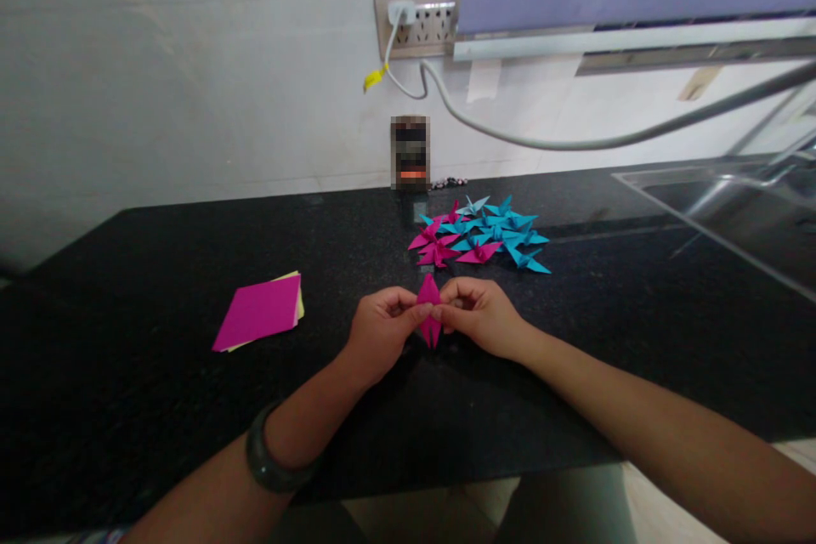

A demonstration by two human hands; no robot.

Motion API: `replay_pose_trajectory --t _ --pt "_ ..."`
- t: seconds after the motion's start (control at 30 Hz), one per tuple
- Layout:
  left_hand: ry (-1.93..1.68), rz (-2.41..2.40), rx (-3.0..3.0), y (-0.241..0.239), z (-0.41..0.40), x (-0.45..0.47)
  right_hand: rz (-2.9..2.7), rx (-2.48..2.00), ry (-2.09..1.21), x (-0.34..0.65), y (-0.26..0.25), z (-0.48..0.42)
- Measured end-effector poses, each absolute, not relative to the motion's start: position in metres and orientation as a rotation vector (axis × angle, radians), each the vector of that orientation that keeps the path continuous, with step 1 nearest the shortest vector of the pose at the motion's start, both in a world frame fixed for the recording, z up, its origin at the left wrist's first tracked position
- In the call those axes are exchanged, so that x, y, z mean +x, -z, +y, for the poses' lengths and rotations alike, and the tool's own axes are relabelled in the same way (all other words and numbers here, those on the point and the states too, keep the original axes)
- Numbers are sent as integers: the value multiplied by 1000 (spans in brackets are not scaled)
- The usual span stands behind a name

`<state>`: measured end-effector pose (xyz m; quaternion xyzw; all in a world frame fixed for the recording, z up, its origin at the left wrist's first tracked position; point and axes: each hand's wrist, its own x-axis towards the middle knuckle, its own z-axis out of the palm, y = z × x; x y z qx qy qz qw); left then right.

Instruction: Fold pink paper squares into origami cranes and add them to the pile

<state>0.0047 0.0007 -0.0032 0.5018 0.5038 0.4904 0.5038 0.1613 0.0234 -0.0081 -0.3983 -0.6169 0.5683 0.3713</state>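
A folded magenta origami paper (429, 289), slim and diamond-shaped with a split lower end, is held upright over the dark countertop. My left hand (384, 327) pinches its left edge between thumb and fingers. On the opposite edge, my right hand (479, 314) grips it the same way, and the two thumbs meet near its middle. Just beyond my hands lies a group of finished paper cranes (494, 229), blue and magenta with one pale blue. To the left rests a stack of square paper (258, 312), magenta on top with yellow sheets showing beneath.
The black countertop (159, 408) runs up to a tiled wall. A small pixelated object (410, 153) stands against that wall, beside a beaded string (450, 182). A sink (733, 195) is set in at the right. A white cable (541, 140) hangs from the socket strip (421, 25).
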Motion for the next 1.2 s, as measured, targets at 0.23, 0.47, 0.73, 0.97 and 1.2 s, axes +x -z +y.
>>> replay_pose_trajectory --t 0.23,0.47,0.73,0.97,1.2 --pt "-1174 1128 1166 2 0 4 -1676 -1021 -1548 163 4 22" --pt "-1061 1169 1226 2 0 3 -1719 -1085 -1483 162 4 22" --pt "-1181 1142 1147 0 1 2 -1845 -1073 -1496 162 8 25" --pt "-1154 1143 1126 -2 -2 3 -1926 -1046 -1302 164 1 19" --pt "-959 1294 1479 1 -3 1 -1686 -887 -1478 165 5 24"
